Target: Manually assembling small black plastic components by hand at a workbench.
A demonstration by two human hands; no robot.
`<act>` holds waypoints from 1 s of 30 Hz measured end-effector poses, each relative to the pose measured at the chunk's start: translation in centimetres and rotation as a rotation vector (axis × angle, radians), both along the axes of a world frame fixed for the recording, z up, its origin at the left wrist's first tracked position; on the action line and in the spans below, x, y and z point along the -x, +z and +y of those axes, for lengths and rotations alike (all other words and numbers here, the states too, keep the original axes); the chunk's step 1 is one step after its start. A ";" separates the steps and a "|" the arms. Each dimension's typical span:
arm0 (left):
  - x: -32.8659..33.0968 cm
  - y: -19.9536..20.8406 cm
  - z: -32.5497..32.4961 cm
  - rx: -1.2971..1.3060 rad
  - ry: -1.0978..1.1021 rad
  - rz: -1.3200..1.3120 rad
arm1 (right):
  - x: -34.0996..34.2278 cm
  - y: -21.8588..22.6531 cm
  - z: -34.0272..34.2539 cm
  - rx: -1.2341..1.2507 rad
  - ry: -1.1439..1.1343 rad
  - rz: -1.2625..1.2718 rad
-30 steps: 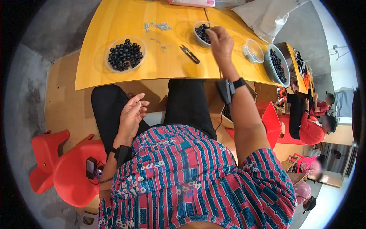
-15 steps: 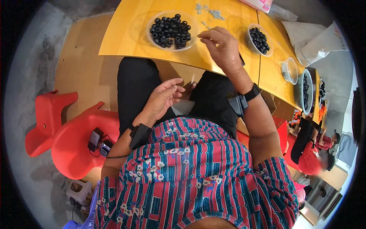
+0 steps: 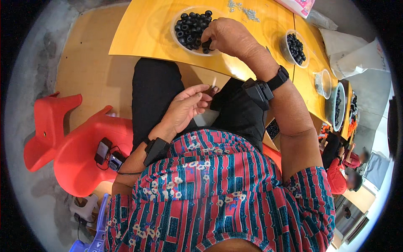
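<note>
My right hand [image 3: 230, 38] reaches over the near right side of a clear round bowl [image 3: 173, 30]. Its fingers point down among black ring-shaped pieces [image 3: 191, 28], and the thumb and fingertips close on one at the right edge; some fingertips are hidden by the hand. Over my lap, in front of the table edge, hangs my left hand [image 3: 188, 105], palm turned inward. Its fingers are loosely bent with gaps between them, and nothing shows in it. A pale pointed thing [image 3: 214, 82] of unclear kind sits just beyond its fingertips, between my knees.
Small silvery pieces [image 3: 251, 15] lie scattered on the yellow table [image 3: 142, 29]. To the right stand another bowl of black pieces [image 3: 296, 49], a clear tub [image 3: 322, 84] and a blue-rimmed basin [image 3: 336, 111]. Red chairs [image 3: 84, 155] stand at left; people sit far right.
My right hand has moved left from beside the bowl to its black pieces, and its fingers have closed there. My left hand has shifted only slightly. The view has shifted a little.
</note>
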State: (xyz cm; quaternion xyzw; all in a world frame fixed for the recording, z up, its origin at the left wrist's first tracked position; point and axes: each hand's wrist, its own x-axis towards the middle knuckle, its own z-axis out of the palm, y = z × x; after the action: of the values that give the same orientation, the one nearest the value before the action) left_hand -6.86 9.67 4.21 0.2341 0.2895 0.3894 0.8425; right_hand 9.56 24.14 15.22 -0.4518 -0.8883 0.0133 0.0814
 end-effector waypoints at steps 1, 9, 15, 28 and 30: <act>0.1 -0.1 0.1 -0.004 -0.001 -0.004 | 0.3 0.3 0.0 0.037 -0.012 -0.020; 1.1 -0.6 0.5 -0.023 -0.007 -0.025 | 1.5 -0.9 0.5 0.009 0.037 -0.080; 0.8 0.3 0.3 -0.020 -0.022 -0.026 | 0.0 0.9 -0.2 0.056 0.081 0.178; 1.5 -2.7 -0.1 -0.247 0.228 -0.079 | -0.1 -7.1 -8.8 0.392 0.057 0.986; 0.9 -3.5 -0.4 -0.264 0.260 -0.041 | -0.1 -9.7 -10.6 0.501 0.007 1.039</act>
State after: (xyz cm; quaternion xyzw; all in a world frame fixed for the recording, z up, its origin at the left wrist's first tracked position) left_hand -7.79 9.28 0.70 0.2951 0.2466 0.5343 0.7527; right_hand 9.67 13.58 5.54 -0.3885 -0.7031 0.4436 0.3975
